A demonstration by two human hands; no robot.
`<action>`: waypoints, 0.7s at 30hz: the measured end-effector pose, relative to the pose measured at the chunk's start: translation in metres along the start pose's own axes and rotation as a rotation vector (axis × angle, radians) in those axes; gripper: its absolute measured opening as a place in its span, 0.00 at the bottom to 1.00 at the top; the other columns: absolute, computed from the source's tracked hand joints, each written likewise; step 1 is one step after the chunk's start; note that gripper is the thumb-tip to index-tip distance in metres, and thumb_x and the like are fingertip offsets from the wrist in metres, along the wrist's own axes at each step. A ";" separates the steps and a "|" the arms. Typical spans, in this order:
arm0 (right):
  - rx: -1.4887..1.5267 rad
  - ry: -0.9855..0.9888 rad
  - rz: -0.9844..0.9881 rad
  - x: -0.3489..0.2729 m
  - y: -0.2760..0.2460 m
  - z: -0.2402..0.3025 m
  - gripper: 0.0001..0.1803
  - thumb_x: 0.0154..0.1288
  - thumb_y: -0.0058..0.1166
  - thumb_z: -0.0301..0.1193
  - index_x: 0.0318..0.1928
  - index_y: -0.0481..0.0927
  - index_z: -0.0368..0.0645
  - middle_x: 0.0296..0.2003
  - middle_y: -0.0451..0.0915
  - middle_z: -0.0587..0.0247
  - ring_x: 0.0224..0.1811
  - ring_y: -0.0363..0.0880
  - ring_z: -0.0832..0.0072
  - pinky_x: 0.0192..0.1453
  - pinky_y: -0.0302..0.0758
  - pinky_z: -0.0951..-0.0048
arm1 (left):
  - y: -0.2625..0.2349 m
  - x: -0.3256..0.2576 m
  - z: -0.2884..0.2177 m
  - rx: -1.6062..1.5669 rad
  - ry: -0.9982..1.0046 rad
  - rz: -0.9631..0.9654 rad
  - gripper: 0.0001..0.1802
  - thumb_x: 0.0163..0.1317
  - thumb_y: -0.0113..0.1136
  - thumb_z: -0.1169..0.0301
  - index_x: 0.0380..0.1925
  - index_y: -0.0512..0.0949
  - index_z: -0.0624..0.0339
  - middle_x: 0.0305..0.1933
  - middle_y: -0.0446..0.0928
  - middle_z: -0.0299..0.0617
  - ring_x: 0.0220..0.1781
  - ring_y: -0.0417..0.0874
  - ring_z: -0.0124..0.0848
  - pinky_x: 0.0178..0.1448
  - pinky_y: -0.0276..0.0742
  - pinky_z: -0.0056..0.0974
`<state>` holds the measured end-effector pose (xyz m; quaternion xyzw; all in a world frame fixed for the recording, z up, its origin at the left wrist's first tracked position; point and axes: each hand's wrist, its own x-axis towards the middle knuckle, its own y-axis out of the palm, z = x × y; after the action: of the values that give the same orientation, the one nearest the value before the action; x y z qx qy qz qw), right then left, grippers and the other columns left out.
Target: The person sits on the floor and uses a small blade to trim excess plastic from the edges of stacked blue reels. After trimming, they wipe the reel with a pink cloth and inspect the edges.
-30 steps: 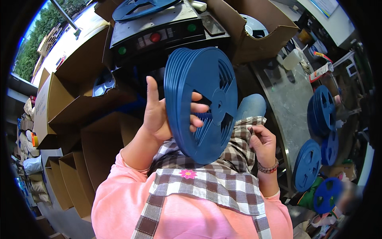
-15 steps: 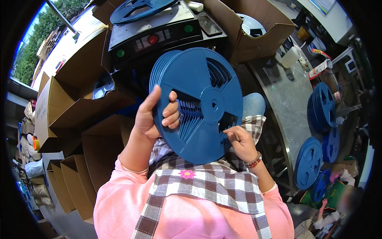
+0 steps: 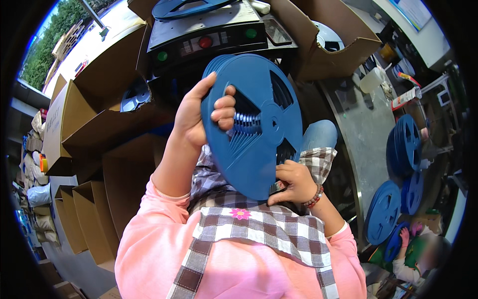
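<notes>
A stack of several blue plastic reels is held upright in front of my checked apron, its round face turned toward me. My left hand is closed around the stack's left rim, the fingers hooked through a cut-out window and the thumb up along the edge. At the lower right, my right hand is closed on the rim. Its fingers reach into another window and the thumb lies under the bottom edge. The fingertips inside that window are partly hidden.
Ahead stands a machine with red and green buttons, another blue reel on top. Cardboard boxes flank it on the left and right. On the right, a grey table is beside more blue reels; another person is beyond.
The reel stack has tilted, its face turning further to the right. My right hand has shifted down from the window's edge to grip the lower rim. The left hand keeps its hold.
</notes>
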<state>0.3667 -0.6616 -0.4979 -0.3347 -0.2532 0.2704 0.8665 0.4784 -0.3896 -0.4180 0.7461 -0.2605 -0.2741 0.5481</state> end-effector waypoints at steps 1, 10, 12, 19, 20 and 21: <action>0.010 -0.026 0.016 0.004 -0.006 0.001 0.35 0.33 0.71 0.58 0.38 0.83 0.44 0.33 0.81 0.64 0.29 0.72 0.68 0.33 0.72 0.71 | 0.008 0.006 -0.001 -0.036 0.022 -0.055 0.22 0.71 0.45 0.53 0.41 0.69 0.66 0.23 0.68 0.36 0.21 0.68 0.25 0.28 0.67 0.33; 0.181 0.061 -0.097 0.003 -0.028 -0.004 0.29 0.29 0.79 0.40 0.17 0.65 0.45 0.17 0.61 0.70 0.26 0.57 0.72 0.30 0.55 0.71 | 0.034 0.061 -0.017 -0.175 0.045 -0.113 0.16 0.66 0.52 0.63 0.40 0.69 0.69 0.26 0.70 0.37 0.24 0.73 0.25 0.31 0.73 0.33; 0.155 0.063 -0.070 0.004 -0.032 -0.005 0.24 0.30 0.78 0.40 0.26 0.76 0.45 0.18 0.65 0.72 0.26 0.59 0.72 0.30 0.59 0.72 | 0.029 0.066 -0.021 -0.176 0.041 -0.110 0.16 0.66 0.52 0.64 0.40 0.69 0.69 0.25 0.70 0.37 0.24 0.73 0.25 0.31 0.73 0.33; 0.044 -0.045 0.175 0.040 -0.006 -0.009 0.24 0.38 0.73 0.46 0.33 0.80 0.46 0.27 0.77 0.67 0.30 0.70 0.64 0.34 0.70 0.64 | 0.020 0.060 -0.039 -0.153 -0.065 -0.089 0.16 0.66 0.55 0.63 0.41 0.70 0.68 0.22 0.71 0.36 0.19 0.72 0.23 0.23 0.70 0.29; 0.007 -0.061 0.172 0.045 0.008 -0.013 0.23 0.40 0.71 0.45 0.34 0.80 0.46 0.29 0.78 0.65 0.33 0.73 0.63 0.37 0.72 0.64 | 0.012 0.056 -0.042 -0.137 -0.073 -0.068 0.17 0.65 0.55 0.63 0.41 0.70 0.68 0.22 0.71 0.36 0.19 0.72 0.23 0.22 0.69 0.28; -0.024 -0.083 0.169 0.052 0.021 -0.015 0.21 0.42 0.70 0.44 0.35 0.80 0.46 0.31 0.79 0.63 0.36 0.75 0.62 0.39 0.74 0.63 | 0.003 0.050 -0.047 -0.119 -0.074 -0.054 0.17 0.65 0.56 0.63 0.41 0.70 0.68 0.22 0.71 0.36 0.18 0.72 0.23 0.22 0.69 0.28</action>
<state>0.4073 -0.6213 -0.5092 -0.3537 -0.2629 0.3531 0.8253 0.5465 -0.3925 -0.4099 0.7083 -0.2435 -0.3313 0.5738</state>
